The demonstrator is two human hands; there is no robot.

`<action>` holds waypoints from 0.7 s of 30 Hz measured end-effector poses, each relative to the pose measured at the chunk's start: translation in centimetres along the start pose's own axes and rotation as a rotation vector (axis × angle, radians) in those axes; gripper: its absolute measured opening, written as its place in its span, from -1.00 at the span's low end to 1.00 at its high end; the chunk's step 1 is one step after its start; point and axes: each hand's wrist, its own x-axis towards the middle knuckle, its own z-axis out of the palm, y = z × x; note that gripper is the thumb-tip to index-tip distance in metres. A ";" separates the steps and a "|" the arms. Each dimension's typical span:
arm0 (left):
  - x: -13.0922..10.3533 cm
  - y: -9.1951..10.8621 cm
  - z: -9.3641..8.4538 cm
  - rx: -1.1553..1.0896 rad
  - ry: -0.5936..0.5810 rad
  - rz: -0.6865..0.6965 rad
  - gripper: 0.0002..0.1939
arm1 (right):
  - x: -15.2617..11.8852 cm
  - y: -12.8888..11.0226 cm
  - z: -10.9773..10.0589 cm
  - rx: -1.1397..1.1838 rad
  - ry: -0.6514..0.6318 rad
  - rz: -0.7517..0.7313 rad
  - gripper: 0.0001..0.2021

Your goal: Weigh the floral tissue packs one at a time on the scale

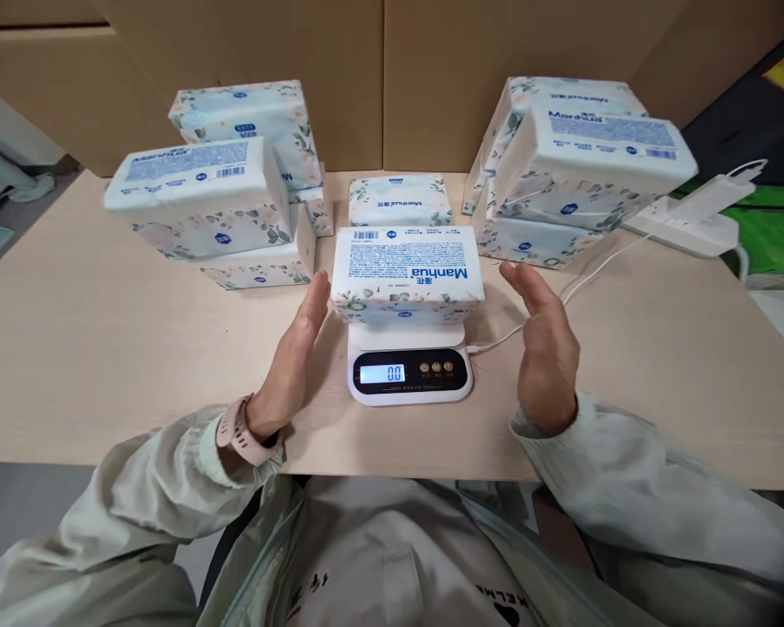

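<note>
A pack of tissues point(408, 270), white with blue print and flowers, rests on the white kitchen scale point(410, 392), whose lit display reads 0.0. My left hand point(294, 361) is upright at the pack's left side, fingers stretched out and close to its edge; whether it touches is hard to tell. To the right, my right hand point(544, 344) faces the pack with its fingers extended and a visible gap between. Neither hand holds anything. Behind the scale lies another tissue pack point(400, 200).
Stacked tissue packs stand at the left point(202, 192) and the right point(594, 165) of the wooden table point(137, 357). A white cable point(588, 279) runs from the scale to a power strip point(686, 228). Cardboard boxes point(444, 78) form a wall behind.
</note>
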 end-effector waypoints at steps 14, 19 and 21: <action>0.3 0.2 -0.2 -0.063 0.008 -0.019 -0.29 | 0.7 -0.8 0.3 -0.037 0.073 0.081 -0.53; 0.5 0.3 0.0 -0.057 0.029 0.004 -0.28 | 0.8 -0.5 0.3 0.003 0.095 0.078 -0.56; 0.6 0.4 0.1 -0.054 0.036 0.004 -0.28 | 0.8 -0.4 0.3 0.000 0.112 0.061 -0.56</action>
